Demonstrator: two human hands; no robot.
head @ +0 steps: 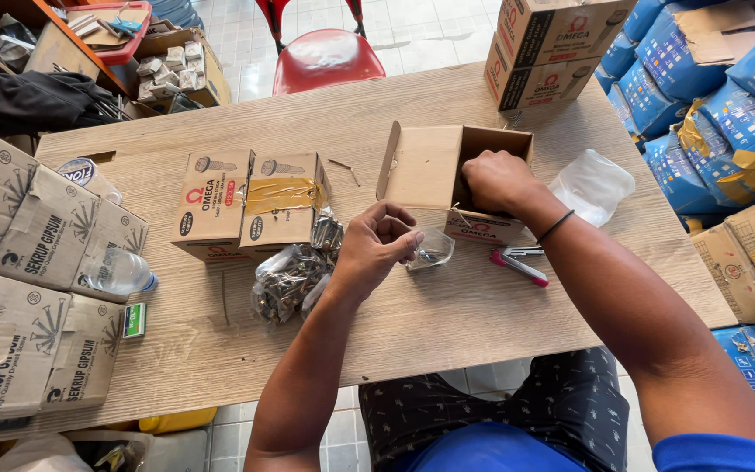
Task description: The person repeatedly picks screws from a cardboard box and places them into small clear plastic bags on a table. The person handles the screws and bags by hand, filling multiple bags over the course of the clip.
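My left hand (376, 247) holds a small clear plastic bag (432, 251) open just above the wooden table (447, 323). My right hand (495, 181) reaches into an open cardboard box (425, 170) standing at mid-table, its fingers hidden inside. What that hand grips cannot be seen. A clear bag full of dark screws (288, 281) lies left of my left hand. A red and silver stapler (519, 263) rests on the table right below the box.
Two taped cartons (246, 203) stand left of the open box. Stacked screw cartons (28, 288) and a water bottle (115, 271) fill the left edge. An empty plastic bag (592, 185), stacked cartons (548, 48), blue sacks (709, 96) and a red chair (325, 57) surround the table.
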